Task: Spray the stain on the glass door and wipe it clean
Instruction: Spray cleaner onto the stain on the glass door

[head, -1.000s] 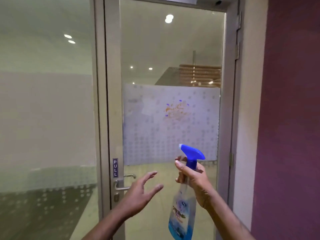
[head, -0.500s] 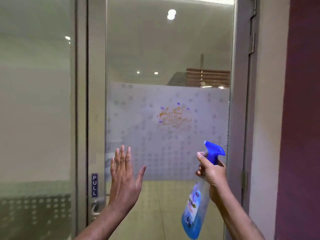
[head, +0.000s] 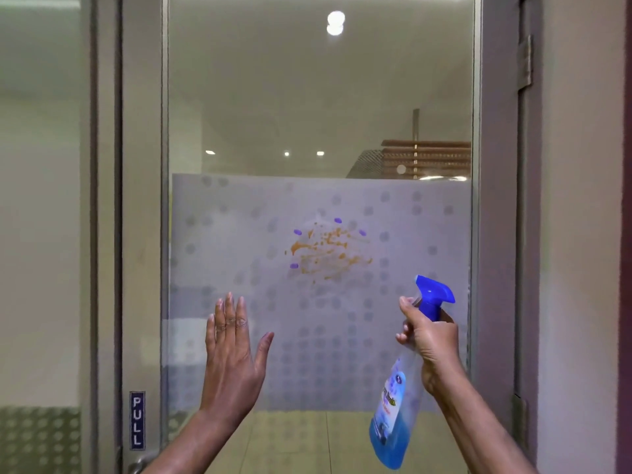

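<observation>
Facing a glass door (head: pixel 321 97), both hands raised in front of it, well apart. Left hand (head: pixel 232 357) flat and spread wide, palm toward the pane, fingers (head: pixel 228 313) straight up and close together, thumb angled out to the side, holding nothing; cannot tell whether the palm touches the glass. Right hand (head: pixel 429 340) wrapped tight round the neck of a spray bottle (head: pixel 393 415), index finger curled over the front by the trigger. Blue spray head (head: pixel 432 295) sticking up above that hand, nozzle aimed up and toward the left-hand side. Clear bottle body hanging below the hand, tilted, with blue liquid pooled in the bottom and a label on the side.

Above and between the hands, nearer the right one: an orange stain (head: pixel 325 253), splattered in thin streaks, ringed by a few small purple spots (head: pixel 297 231). Stain sitting on a frosted band (head: pixel 212 261) with a dot pattern, spanning the pane behind both hands; clear glass above that band.

Below and outside the left hand, on the door's metal frame (head: pixel 142 200): a small dark PULL sign (head: pixel 137 420), with part of a metal handle (head: pixel 138 465) just under it at the lower edge. Outside the right hand, the other frame upright with a hinge (head: pixel 525 63) high up.
</observation>
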The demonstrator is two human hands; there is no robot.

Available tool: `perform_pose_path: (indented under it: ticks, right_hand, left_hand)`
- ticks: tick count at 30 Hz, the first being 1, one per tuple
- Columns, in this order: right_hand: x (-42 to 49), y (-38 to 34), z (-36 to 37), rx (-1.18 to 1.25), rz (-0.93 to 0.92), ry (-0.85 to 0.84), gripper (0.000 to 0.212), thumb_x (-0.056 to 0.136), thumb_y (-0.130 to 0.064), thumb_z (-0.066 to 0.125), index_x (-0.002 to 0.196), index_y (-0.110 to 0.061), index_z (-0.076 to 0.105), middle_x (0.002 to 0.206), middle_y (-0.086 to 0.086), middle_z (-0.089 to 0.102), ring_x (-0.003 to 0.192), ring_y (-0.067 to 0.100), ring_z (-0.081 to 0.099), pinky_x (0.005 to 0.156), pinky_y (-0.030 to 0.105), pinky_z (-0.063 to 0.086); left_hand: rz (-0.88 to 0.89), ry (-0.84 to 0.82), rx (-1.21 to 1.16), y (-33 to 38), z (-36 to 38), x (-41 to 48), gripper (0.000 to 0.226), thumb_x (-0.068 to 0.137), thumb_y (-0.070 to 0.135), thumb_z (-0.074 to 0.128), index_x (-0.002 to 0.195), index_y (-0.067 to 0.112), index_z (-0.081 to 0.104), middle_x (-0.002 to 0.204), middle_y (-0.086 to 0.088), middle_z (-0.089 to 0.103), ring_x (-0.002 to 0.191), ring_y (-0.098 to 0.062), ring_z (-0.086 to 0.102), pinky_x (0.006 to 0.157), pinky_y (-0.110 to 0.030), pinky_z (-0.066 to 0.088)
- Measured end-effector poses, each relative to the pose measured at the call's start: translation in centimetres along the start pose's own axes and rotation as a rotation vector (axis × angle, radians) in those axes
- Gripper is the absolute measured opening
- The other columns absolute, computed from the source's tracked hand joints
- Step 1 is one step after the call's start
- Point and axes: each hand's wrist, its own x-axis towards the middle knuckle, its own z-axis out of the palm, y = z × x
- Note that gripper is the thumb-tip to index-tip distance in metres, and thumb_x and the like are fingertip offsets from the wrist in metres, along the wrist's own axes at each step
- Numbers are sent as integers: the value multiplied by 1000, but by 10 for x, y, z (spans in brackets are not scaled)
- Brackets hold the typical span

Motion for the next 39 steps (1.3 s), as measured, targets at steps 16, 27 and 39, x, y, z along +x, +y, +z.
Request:
perform_pose_path:
  ticks: [16, 27, 39]
  right_hand:
    - [77, -18, 59, -22, -116, 58, 20, 90, -14, 78, 79, -17, 62, 57, -1, 47, 49, 14, 43, 47, 24, 50]
    - [76, -41, 136, -86, -216, -115, 17, 93, -17, 76, 85, -13, 61, 64, 4, 47, 56, 14, 44, 58, 31, 50]
    - [47, -17, 205, -225, -253, -327, 15, 93, -20, 73, 87, -8, 67, 65, 3, 55, 56, 13, 51, 54, 28, 51]
  left_hand:
    - [45, 41, -2, -44, 67, 63, 82, 103, 55, 31, 164, 4, 13, 174, -13, 13, 163, -26, 4, 132, -40, 1]
    - [40, 43, 13, -60, 78, 72, 80, 104, 55, 28, 164, 5, 11, 174, -13, 10, 163, -25, 2, 131, -40, 1]
    - [35, 42, 58, -64, 83, 83, 81, 103, 55, 30, 164, 6, 10, 175, -13, 8, 163, -27, 5, 131, -43, 3]
